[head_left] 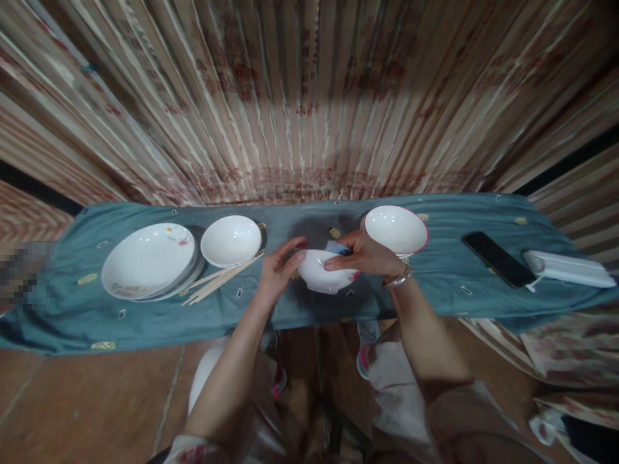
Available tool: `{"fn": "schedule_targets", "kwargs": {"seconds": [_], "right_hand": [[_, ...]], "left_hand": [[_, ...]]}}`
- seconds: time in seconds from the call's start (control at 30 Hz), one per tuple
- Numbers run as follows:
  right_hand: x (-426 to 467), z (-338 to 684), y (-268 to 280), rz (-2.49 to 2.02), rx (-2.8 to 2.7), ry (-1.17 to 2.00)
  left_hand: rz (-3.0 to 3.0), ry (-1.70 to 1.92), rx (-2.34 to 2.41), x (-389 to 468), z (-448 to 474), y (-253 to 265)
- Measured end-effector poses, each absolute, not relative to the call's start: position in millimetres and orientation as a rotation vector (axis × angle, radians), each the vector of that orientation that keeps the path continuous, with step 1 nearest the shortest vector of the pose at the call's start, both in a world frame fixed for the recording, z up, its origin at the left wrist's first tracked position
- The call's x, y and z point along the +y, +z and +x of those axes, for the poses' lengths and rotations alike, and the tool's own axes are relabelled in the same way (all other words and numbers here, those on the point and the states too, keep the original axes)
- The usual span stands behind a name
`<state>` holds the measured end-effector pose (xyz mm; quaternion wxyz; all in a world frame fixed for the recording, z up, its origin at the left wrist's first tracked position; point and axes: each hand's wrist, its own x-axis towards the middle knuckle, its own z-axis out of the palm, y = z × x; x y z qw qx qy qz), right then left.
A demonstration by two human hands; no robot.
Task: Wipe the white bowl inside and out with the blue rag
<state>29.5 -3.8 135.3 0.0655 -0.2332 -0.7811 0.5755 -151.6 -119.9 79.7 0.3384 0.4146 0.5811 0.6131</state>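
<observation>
A small white bowl (322, 274) with a red flower on its side is held tilted between my two hands, above the middle of the table. My left hand (282, 265) grips its left rim, fingers behind and thumb toward me. On the right, my right hand (360, 254) pinches the bowl's wall, thumb on the near side, with a bluish-grey cloth (336, 247) under its fingers at the rim. A bracelet sits on the right wrist. Just beyond that hand stand red-rimmed white bowls (397, 229), which look stacked.
To the left are stacked plates (145, 261) with flower patterns, a white bowl (231, 238) and several wooden chopsticks (222, 280). A black phone (498, 259) and a white box-like object (568, 269) lie at right on the teal tablecloth (271, 309). A pleated curtain (309, 116) hangs behind.
</observation>
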Motion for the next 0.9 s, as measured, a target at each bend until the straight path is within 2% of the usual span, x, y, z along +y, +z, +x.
{"fn": "schedule_targets", "kwargs": {"seconds": [0.17, 0.4, 0.53, 0.77, 0.9], "right_hand": [[2.7, 33.6, 133.4, -0.713, -2.250, 1.879], [12.8, 38.9, 125.2, -0.695, -2.149, 1.943], [13.5, 37.4, 119.4, -0.659, -2.081, 1.957], [19.1, 24.8, 111.9, -0.651, -1.520, 1.658], [12.7, 22.0, 118.5, -0.626, -1.461, 1.489]], "left_hand": [[0.991, 1.506, 1.362, -117.0, -140.7, 84.5], [0.898, 1.349, 1.296, -120.8, -132.0, 86.3], [0.787, 1.376, 1.233, -122.2, -126.1, 78.2], [0.530, 1.537, 1.148, -124.3, -119.1, 74.4], [0.350, 1.634, 1.111, -122.8, -118.7, 77.9]]}}
